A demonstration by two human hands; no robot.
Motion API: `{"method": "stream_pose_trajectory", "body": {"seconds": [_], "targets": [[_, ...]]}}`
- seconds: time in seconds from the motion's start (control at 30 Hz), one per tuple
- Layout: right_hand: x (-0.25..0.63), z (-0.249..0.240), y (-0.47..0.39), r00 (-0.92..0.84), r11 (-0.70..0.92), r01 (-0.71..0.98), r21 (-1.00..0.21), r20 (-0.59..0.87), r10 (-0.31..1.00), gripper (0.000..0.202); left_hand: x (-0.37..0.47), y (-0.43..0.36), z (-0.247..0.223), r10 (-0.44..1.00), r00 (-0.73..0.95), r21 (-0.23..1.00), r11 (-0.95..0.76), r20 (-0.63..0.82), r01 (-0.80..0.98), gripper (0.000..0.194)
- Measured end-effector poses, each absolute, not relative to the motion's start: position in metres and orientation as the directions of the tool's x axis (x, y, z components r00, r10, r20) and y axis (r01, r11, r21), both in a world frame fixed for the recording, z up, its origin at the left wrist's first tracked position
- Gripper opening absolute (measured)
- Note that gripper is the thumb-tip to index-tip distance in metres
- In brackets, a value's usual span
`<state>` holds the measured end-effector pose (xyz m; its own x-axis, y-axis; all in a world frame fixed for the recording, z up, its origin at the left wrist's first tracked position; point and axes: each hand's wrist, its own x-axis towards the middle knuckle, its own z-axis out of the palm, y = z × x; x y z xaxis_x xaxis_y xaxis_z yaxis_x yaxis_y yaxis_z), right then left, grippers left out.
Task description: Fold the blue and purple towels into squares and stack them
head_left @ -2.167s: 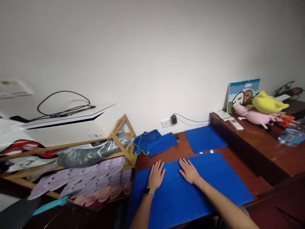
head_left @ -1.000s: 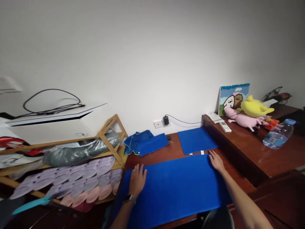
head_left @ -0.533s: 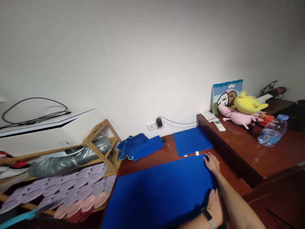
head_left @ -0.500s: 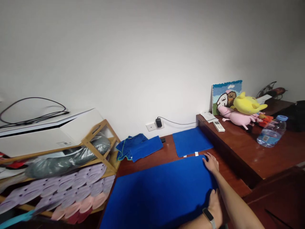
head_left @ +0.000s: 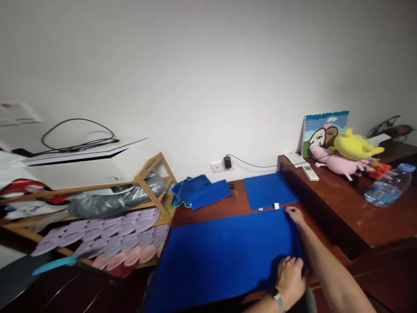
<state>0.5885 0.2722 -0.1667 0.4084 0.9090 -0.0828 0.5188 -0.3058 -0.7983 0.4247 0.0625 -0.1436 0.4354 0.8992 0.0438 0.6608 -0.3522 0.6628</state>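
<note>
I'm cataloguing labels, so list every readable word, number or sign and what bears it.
No text is readable.
Bottle label: too small to read.
White box, front print: too small.
Remote, buttons: too small.
White tags: nothing legible.
Red-and-white bag: nothing legible.

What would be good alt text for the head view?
The right hand pinches the far right corner of a large blue cloth on a brown table, the left hand curled by its near right edge. Smaller blue cloths lie behind, stuffed toys to the right.
</note>
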Motion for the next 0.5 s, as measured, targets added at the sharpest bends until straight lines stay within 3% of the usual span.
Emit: {"method": "stream_pose_trajectory", "body": {"seconds": [0.1,0.23,0.33,0.5], "targets": [[0.566,-0.144,0.278,0.355,-0.222,0.471,-0.854,-0.047,0.934,0.032,0.373,0.056,-0.118,0.96,0.27,0.764,-0.224,0.067,0.605,0.007],[0.504,-0.108,0.287,0.195,-0.096,0.445,-0.89,-0.008,0.981,0.037,0.285,0.043,-0.079,0.985,0.127,0.908,-0.16,0.119,0.388,0.012],[0.432,-0.083,0.297,-0.014,0.024,0.447,-0.894,0.02,1.0,0.035,0.212,0.024,-0.057,0.983,-0.02,0.928,-0.166,0.183,0.333,0.024],[0.259,-0.059,0.311,-0.384,0.215,0.457,-0.863,0.027,0.923,0.028,0.1,-0.018,-0.043,0.909,-0.33,0.888,-0.083,0.253,0.452,0.045]]}}
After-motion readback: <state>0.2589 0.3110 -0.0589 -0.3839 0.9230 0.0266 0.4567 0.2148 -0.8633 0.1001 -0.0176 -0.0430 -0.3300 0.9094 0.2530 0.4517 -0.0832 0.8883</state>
